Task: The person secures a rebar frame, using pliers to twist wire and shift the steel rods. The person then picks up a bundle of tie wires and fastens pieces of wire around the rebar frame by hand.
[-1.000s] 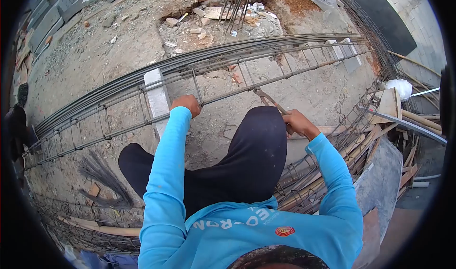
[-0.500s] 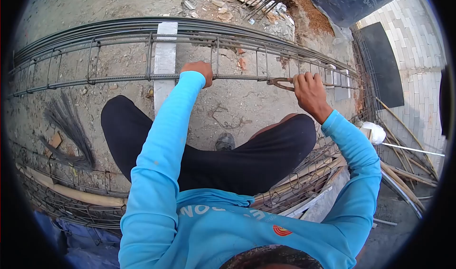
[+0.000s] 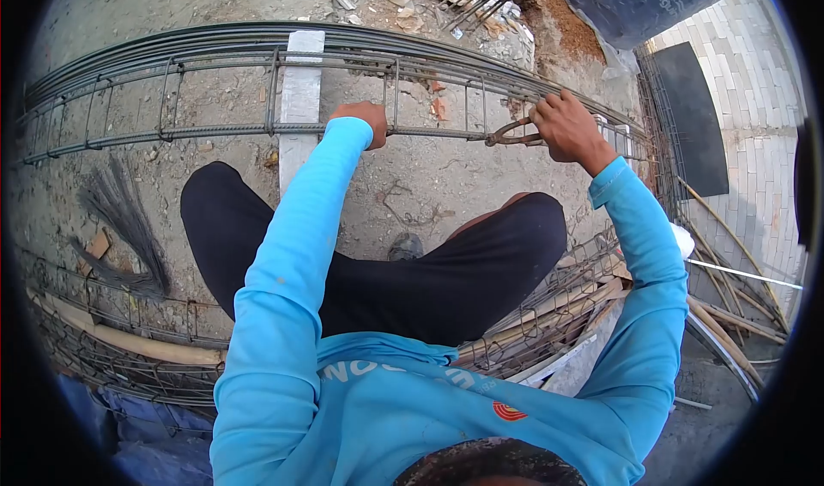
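Right hand (image 3: 570, 130) has shifted far, fingers clamped on pincers (image 3: 513, 138) – left hand (image 3: 364, 122), closed on the near bar (image 3: 215, 130), should brace it firmly

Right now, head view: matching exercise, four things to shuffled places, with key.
1. Bare left hand
2. Rusty metal pincers
3. Loose bundle of thin dark wire
4. Large dark-blue rounded container

A. Upper right of the picture
B. Left of the black cloth trousers
C. On the ribbed grey steel bar
D. In the bare right hand

Pairs: 1-C, 2-D, 3-B, 4-A
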A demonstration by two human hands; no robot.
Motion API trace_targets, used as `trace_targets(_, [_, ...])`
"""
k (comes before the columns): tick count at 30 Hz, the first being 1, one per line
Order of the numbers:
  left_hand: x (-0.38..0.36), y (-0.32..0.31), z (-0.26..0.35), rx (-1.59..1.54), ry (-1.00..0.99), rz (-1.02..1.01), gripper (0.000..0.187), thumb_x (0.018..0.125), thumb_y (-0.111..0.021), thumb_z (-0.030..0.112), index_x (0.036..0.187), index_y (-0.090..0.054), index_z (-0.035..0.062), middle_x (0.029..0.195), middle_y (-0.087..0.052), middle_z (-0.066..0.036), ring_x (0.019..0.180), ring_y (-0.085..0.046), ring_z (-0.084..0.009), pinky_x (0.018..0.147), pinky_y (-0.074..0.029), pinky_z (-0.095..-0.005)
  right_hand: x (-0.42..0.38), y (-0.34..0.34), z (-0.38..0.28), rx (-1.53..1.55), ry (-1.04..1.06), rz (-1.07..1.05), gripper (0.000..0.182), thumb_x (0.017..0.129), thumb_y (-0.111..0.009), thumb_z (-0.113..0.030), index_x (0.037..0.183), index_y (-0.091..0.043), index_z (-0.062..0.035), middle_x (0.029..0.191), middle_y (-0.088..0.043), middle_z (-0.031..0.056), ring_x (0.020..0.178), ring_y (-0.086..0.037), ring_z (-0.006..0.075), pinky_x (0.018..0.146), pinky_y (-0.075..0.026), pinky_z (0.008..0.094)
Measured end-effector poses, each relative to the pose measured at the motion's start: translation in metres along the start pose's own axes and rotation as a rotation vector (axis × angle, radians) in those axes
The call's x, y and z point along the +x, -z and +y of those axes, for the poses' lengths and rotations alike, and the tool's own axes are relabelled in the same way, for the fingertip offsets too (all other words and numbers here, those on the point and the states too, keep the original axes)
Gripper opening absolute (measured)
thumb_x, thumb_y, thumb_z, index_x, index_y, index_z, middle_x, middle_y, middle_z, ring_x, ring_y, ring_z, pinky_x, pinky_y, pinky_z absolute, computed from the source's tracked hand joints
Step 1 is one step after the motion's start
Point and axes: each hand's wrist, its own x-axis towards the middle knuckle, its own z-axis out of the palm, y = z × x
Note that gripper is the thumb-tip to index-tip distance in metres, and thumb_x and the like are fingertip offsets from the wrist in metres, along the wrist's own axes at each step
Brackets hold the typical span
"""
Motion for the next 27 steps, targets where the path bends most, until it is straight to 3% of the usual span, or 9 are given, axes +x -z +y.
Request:
trace_targets(4, [-0.008, 0.006, 0.000, 0.003, -0.016, 0.001, 0.032, 0.085, -0.061, 0.019, 0.110, -0.072, 0.0027, 0.117, -0.070, -0.018, 0.108, -0.068, -0.0349, 0.096, -0.054, -0.0448, -0.038, -0.022, -0.017, 0.087, -0.145, 0.150, 0.036, 0.075, -0.062, -0.010, 0.110, -0.062, -0.0065, 0.094, -0.059, 0.0071, 0.094, -0.055, 0.0249, 0.082, -0.041, 0.0378])
trace_targets(8, [-0.008, 0.005, 0.002, 0.008, -0.002, 0.002, 0.034, 0.084, -0.061, 0.017, 0.114, -0.070, 0.0032, 0.119, -0.069, -0.018, 0.110, -0.068, -0.0337, 0.097, -0.053, -0.0437, -0.079, -0.065, -0.081, 0.308, -0.552, 0.199, 0.050, 0.073, -0.065, -0.009, 0.122, -0.058, -0.0076, 0.094, -0.057, 0.0096, 0.093, -0.055, 0.0279, 0.078, -0.041, 0.0405])
trace_targets(9, [-0.008, 0.005, 0.002, 0.010, -0.012, 0.013, 0.035, 0.084, -0.061, 0.019, 0.113, -0.070, 0.0015, 0.118, -0.070, -0.019, 0.108, -0.068, -0.0353, 0.096, -0.054, -0.0444, -0.083, -0.098, -0.105, 0.379, -0.650, 0.228, 0.047, 0.073, -0.067, -0.013, 0.119, -0.058, -0.0077, 0.092, -0.056, 0.0102, 0.091, -0.055, 0.0306, 0.076, -0.041, 0.0436])
trace_targets(10, [-0.008, 0.006, 0.002, 0.014, -0.008, 0.010, 0.035, 0.084, -0.061, 0.019, 0.113, -0.070, 0.0015, 0.118, -0.070, -0.019, 0.108, -0.068, -0.0353, 0.096, -0.054, -0.0444, -0.086, -0.128, -0.127, 0.453, -0.749, 0.257, 0.045, 0.073, -0.070, -0.017, 0.116, -0.058, -0.0078, 0.090, -0.055, 0.0108, 0.088, -0.055, 0.0333, 0.073, -0.041, 0.0466])
trace_targets(12, [-0.008, 0.008, 0.003, 0.019, -0.016, -0.019, 0.035, 0.085, -0.060, 0.019, 0.113, -0.070, 0.0012, 0.119, -0.069, -0.019, 0.109, -0.068, -0.0351, 0.096, -0.054, -0.0446, -0.077, -0.132, -0.170, 0.864, -0.981, 0.171, 0.046, 0.080, -0.072, -0.018, 0.122, -0.059, -0.0037, 0.100, -0.063, 0.0090, 0.093, -0.062, 0.0294, 0.080, -0.048, 0.0451])
trace_targets(27, [0.007, -0.001, 0.008, 0.075, 0.066, -0.040, 0.038, 0.084, -0.061, 0.022, 0.116, -0.070, 0.0033, 0.123, -0.068, -0.018, 0.112, -0.066, -0.0351, 0.099, -0.052, -0.0440, -0.099, -0.162, -0.245, 1.313, -1.036, 0.368, 0.046, 0.082, -0.072, -0.017, 0.124, -0.059, -0.0019, 0.105, -0.064, 0.0088, 0.096, -0.063, 0.0269, 0.082, -0.049, 0.0423])
